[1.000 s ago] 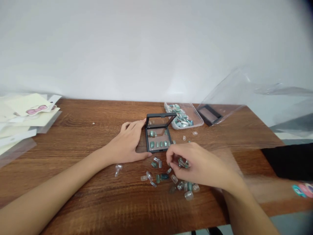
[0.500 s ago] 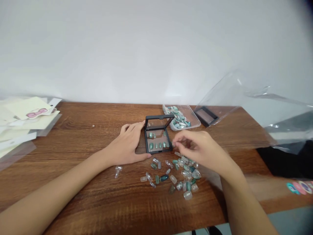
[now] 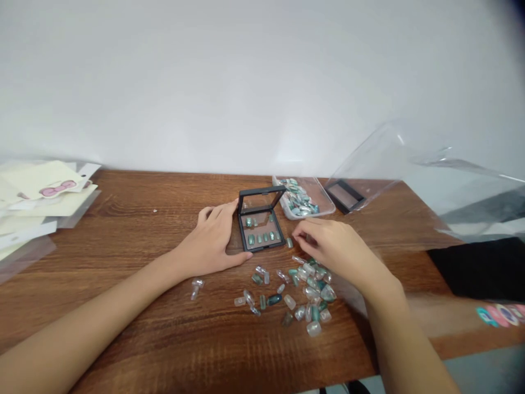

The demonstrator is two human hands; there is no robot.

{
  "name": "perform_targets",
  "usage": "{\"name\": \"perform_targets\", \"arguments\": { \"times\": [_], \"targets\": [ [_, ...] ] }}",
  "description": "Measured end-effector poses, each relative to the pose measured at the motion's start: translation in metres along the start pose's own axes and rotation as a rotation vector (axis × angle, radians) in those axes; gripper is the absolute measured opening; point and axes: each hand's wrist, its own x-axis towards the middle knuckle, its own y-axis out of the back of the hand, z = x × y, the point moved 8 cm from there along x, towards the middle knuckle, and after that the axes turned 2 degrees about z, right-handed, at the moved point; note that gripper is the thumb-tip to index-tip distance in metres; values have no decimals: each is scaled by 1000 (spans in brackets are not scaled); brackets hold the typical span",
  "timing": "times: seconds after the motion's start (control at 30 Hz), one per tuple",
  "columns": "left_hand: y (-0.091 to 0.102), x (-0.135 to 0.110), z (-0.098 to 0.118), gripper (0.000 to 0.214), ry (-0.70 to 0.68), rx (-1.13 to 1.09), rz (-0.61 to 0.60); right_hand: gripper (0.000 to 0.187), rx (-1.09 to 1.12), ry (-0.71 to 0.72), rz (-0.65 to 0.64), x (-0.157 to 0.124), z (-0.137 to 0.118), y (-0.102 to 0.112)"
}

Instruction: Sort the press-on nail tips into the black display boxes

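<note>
My left grip (image 3: 209, 242) is pressing spread against the black case (image 3: 264, 247), seated nails (image 3: 258, 237) lining it; my right grip (image 3: 315, 238) is bunching up, any pinch unclear; loose nails (image 3: 311, 290) are lying at its six o'clock.

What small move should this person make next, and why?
I'd suggest the right hand pick up the green false nail lying beside the open black case and set it in with the other nails. The right hand's fingers are right by that nail, and the left hand rests against the case, which should help keep it from sliding.
</note>
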Motion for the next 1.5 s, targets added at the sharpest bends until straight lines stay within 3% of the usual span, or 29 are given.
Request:
{"name": "perform_targets", "arguments": {
  "times": [0.17,0.4,0.67,1.0,1.23,1.5],
  "targets": [
    [-1,0,0,107,-2,24,-16,11,36,-32,-84,-2,6,-6],
    [-1,0,0,110,-12,6,-10,12,67,-91,-84,-4,18,-8],
    [-1,0,-1,112,-20,-25,9,9,46,-118,-106,0,15,-11],
    [0,-3,10,110,-113,-50,-59,10,232,1,52,-2,-3,4],
    [-1,-3,13,111,-134,-66,-63,13,169,62,100,4,-21,-10],
    [-2,-3,12,111,-141,-39,-75,15,129,-9,99,10,-18,-18]
  ]
}}
